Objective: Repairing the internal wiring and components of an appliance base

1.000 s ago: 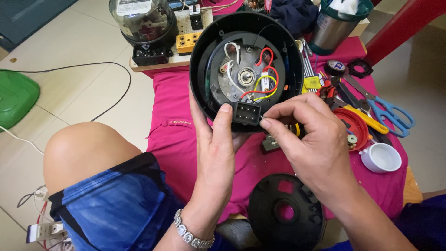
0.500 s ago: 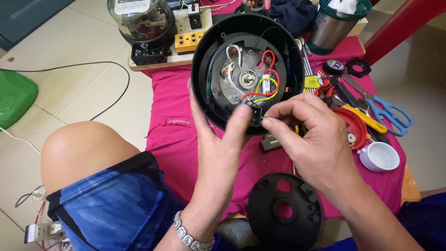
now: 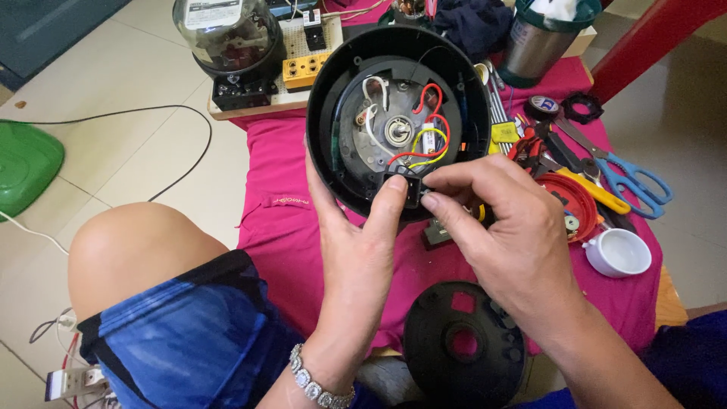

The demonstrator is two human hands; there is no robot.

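Right grip: the right hand (image 3: 503,235) has thumb and forefinger pressed together on the small black socket block (image 3: 404,186) at the housing's lower rim.
Left grip: the left hand (image 3: 356,254) cups the housing from below, fingers behind it, thumb pressed on the rim beside the block.
Housing: a round black appliance base (image 3: 397,113), open side towards the camera, tilted up on its edge above the pink cloth (image 3: 280,159).
Inside: grey metal plate, centre hub, red, yellow and white wires (image 3: 420,140).
Axis: the round opening faces up and towards the person; the block sits at the near, lowest point.
Nearby: black round cover (image 3: 462,348) on the cloth below; blue-handled scissors (image 3: 628,174) and white cup (image 3: 617,252) to the right.
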